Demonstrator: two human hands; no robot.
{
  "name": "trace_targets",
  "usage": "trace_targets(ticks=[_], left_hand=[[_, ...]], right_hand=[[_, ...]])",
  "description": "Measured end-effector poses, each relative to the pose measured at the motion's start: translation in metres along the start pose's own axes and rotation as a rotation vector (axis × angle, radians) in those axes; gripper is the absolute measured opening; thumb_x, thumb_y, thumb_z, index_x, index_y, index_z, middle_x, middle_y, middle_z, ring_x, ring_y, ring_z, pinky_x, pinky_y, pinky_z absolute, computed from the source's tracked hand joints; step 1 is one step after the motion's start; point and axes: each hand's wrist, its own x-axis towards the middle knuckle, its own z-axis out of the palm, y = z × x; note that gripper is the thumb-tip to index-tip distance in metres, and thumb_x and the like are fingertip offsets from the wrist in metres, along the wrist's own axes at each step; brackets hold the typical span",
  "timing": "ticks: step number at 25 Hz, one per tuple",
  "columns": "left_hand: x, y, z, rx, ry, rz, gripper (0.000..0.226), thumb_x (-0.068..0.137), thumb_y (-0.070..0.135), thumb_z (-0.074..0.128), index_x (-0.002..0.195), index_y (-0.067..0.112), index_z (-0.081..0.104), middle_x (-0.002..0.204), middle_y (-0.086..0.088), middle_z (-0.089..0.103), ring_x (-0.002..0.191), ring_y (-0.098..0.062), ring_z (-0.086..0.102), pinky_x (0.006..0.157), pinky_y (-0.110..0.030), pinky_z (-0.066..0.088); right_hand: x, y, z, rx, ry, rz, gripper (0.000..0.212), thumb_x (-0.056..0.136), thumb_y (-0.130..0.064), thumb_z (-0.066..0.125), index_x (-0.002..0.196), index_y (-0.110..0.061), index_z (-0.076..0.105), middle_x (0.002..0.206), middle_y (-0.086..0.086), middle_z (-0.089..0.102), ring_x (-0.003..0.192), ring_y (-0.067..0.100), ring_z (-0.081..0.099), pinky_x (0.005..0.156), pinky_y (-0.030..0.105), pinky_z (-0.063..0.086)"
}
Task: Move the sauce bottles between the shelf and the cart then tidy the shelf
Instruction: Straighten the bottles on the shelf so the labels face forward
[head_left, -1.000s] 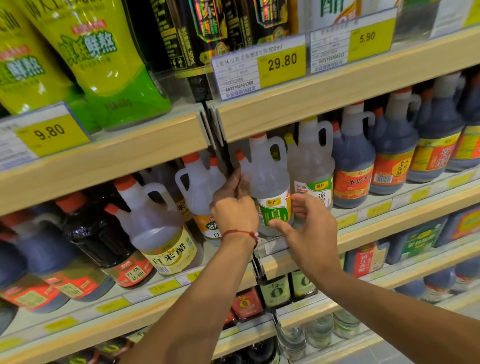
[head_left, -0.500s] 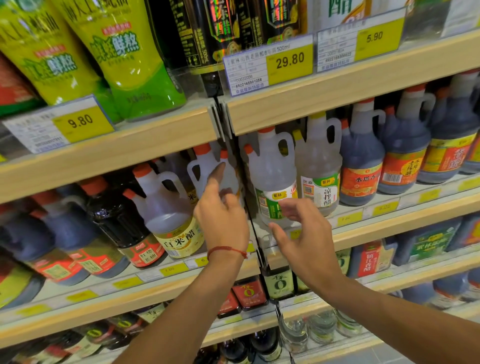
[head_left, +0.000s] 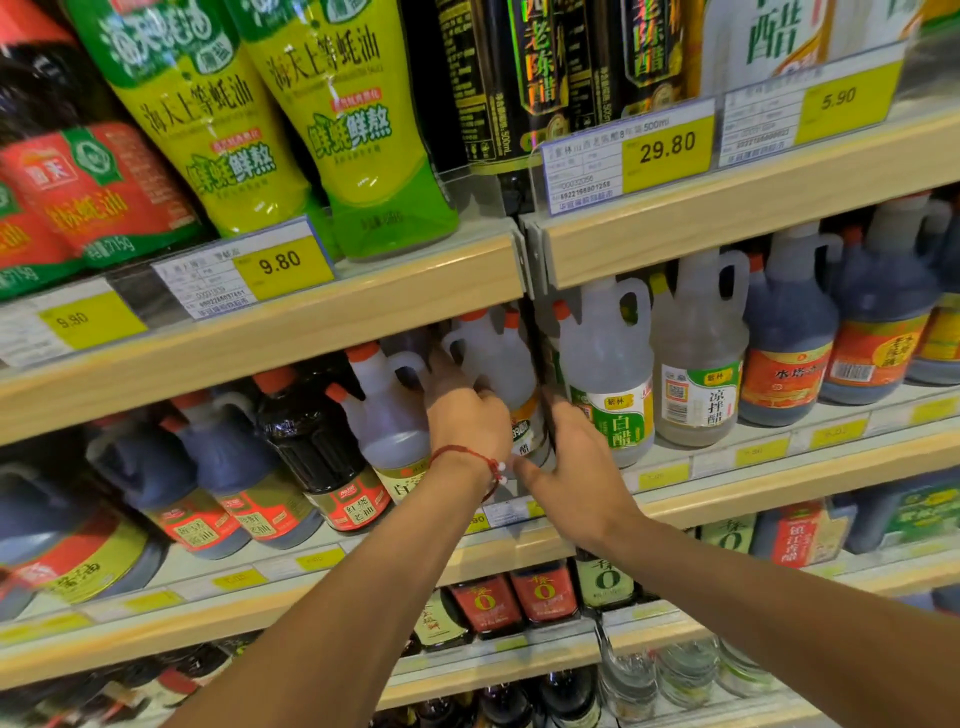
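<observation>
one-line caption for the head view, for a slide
Left hand grips a clear vinegar jug on the shelf while the right hand touches its side.

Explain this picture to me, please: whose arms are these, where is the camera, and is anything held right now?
No machine here: a person works bare-handed, and the one camera sits on their head, looking forward and down. The shelf carries jug-shaped sauce bottles, some clear, some dark. The left hand, the one with the red wrist cord, grips a clear bottle with an orange cap. The right hand is open, fingers straight by that bottle's lower side, next to the green-label bottle. No cart is in view.
</observation>
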Motion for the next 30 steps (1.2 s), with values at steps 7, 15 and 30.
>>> trace_targets(ticks=[7,15,30], left_hand=[[-0.003,-0.015,-0.005,-0.171,0.162,0.123,0.041,0.092,-0.001,0.053,0.128,0.015,0.063,0.123,-0.011,0.066,0.116,-0.031,0.059,0.089,-0.022,0.043],[-0.006,-0.020,-0.004,-0.296,0.180,0.071,0.044,0.089,-0.005,0.052,0.123,0.017,0.069,0.123,-0.007,0.068,0.122,-0.023,0.057,0.092,-0.013,0.036],[-0.002,-0.022,0.003,-0.198,0.137,0.058,0.035,0.087,0.003,0.054,0.115,0.016,0.072,0.107,-0.015,0.069,0.104,-0.036,0.059,0.086,-0.040,0.053]], right_hand=[[0.005,0.006,0.011,0.035,0.135,0.034,0.072,0.077,-0.026,0.090,0.137,-0.025,0.050,0.128,-0.006,0.063,0.124,0.014,0.058,0.104,0.041,0.054],[-0.018,-0.002,0.010,0.107,0.313,0.066,0.077,0.066,-0.033,0.097,0.132,-0.029,0.058,0.113,-0.024,0.066,0.109,0.002,0.066,0.094,0.033,0.059],[-0.025,-0.009,0.012,0.019,0.463,0.068,0.065,0.065,-0.037,0.095,0.124,-0.023,0.073,0.101,-0.030,0.067,0.096,-0.008,0.066,0.092,0.016,0.056]])
